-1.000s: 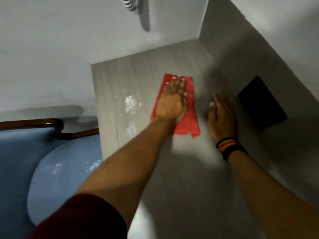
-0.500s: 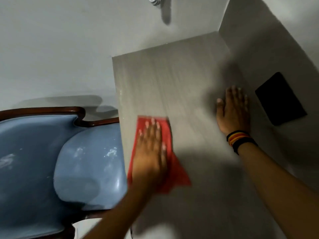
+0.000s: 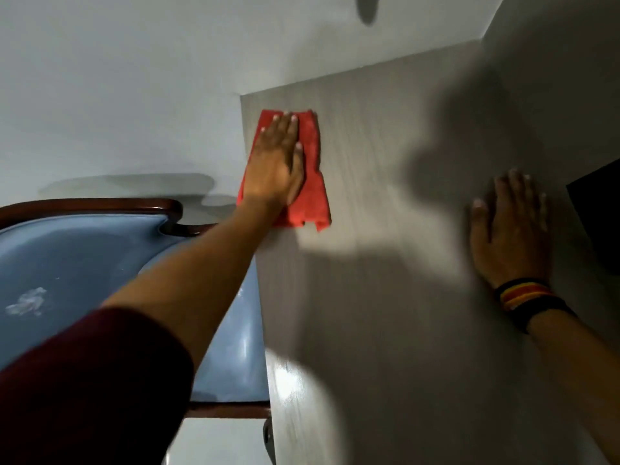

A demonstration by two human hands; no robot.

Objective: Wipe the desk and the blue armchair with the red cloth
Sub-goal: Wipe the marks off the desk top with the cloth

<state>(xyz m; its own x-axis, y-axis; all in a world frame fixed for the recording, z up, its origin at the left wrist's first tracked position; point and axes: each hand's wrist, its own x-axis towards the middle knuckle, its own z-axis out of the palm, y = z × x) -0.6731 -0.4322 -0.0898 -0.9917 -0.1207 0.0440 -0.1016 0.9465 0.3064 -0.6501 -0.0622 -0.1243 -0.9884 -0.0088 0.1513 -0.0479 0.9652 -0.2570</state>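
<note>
The red cloth (image 3: 310,169) lies flat on the grey wood-grain desk (image 3: 385,297), near its far left corner. My left hand (image 3: 275,166) presses down on the cloth with fingers spread. My right hand (image 3: 510,229) rests flat on the desk at the right, holding nothing, with striped bands on its wrist. The blue armchair (image 3: 67,256) with a dark wooden frame stands to the left of the desk; white smudges show on its backrest.
A flat black object (image 3: 597,209) lies on the desk at the right edge of view. Pale walls meet the desk at the back and on the right. The armchair's seat (image 3: 231,357) touches the desk's left edge.
My left hand slid the cloth from the middle of the desk back toward me along the left edge, then forward to the far left corner. The white powder on the desk is gone.
</note>
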